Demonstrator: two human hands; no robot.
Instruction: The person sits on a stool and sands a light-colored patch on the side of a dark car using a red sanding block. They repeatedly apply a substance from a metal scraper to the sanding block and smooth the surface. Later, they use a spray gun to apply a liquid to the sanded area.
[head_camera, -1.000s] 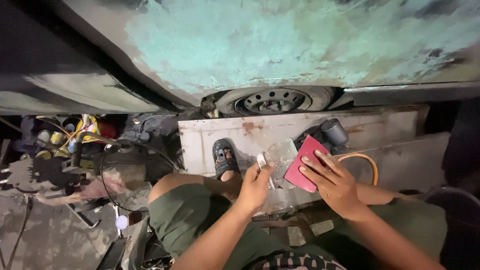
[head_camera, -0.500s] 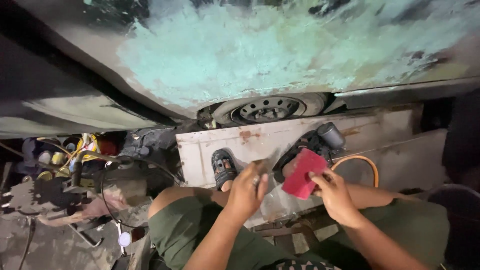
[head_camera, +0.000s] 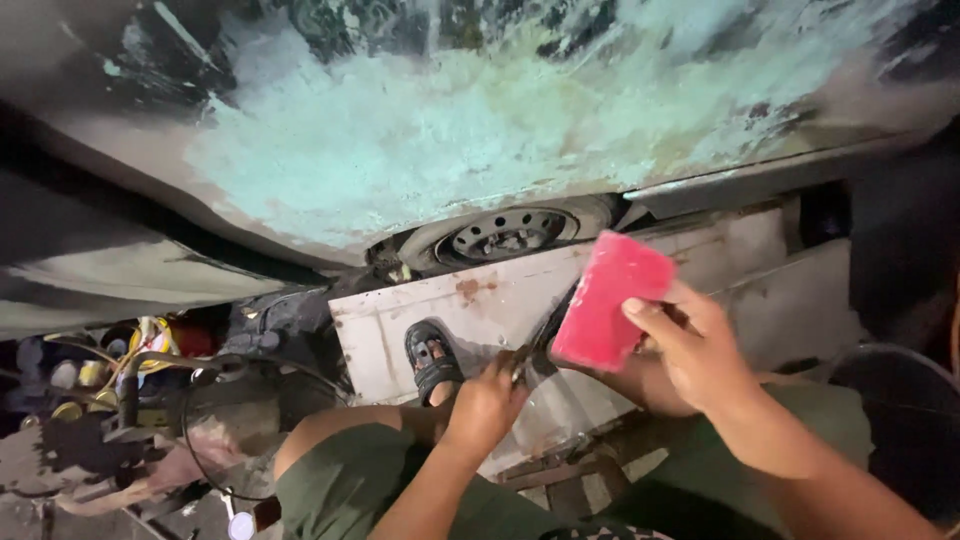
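My right hand holds a pink-red rectangular block lifted in front of the car body panel, which is patched with pale green filler. My left hand is lower, by my knee, with its fingers closed around a small dark metal tool; what kind of tool is unclear. My sandalled foot rests against a white rusty metal sheet. I sit in green shorts.
A car wheel shows under the panel. At the left lie cans and clutter and a wire-guard fan. A dark round object sits at the right.
My right hand has raised the pink-red block up from the white sheet toward the panel. My left hand has dropped slightly toward my knee. The view has moved closer.
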